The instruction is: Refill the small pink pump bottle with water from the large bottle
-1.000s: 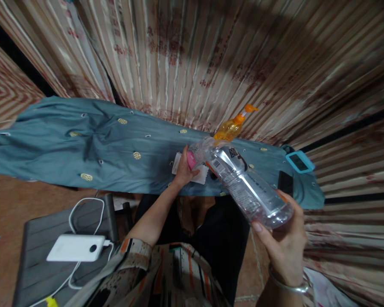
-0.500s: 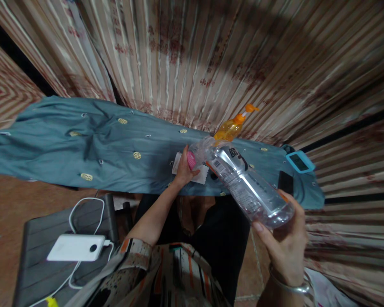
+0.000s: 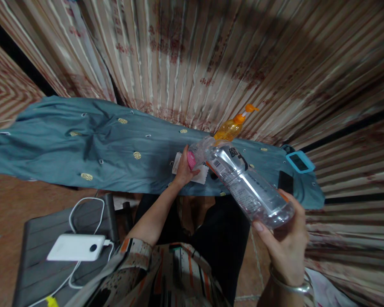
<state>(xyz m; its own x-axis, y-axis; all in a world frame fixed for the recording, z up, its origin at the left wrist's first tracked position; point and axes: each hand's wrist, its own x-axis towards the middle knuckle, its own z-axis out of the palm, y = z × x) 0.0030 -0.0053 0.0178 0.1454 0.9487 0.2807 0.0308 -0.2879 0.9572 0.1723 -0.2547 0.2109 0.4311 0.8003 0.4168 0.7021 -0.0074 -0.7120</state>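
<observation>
Tipping a clear bottle toward a pink cap

Holding the clear plastic bottle (image 3: 248, 187) by its base, my right hand (image 3: 286, 245) keeps it slanted, neck down and away from me, base up near my palm. My right fingers (image 3: 259, 227) are curled round the bottom end and clamped on it, because that is the only grip that lets the long body tilt freely while the mouth points at my other hand. The bottle hangs in the air above the near edge of the table, not resting on it.

My left hand (image 3: 184, 170) meets the neck out over the table. Its fingers are closed on a small pink cap (image 3: 191, 160), thumb on one side and the rest on the other, right at the bottle's mouth. I cannot tell whether the cap is seated on the thread or just beside it. The hand hovers over a white cloth (image 3: 201, 175) that lies flat on the blue-grey tablecloth (image 3: 92, 145), so a spill would land on it, I judge.

Behind the bottle stands an orange pump bottle (image 3: 232, 127), tucked against the striped curtain (image 3: 192, 55). Off to my right on the table lie a blue-framed device (image 3: 300, 162) and a dark phone (image 3: 285, 182), well apart from the bottle's neck. A white power bank (image 3: 77, 247) with its cable sits on a grey chair (image 3: 38, 264) at my left.
</observation>
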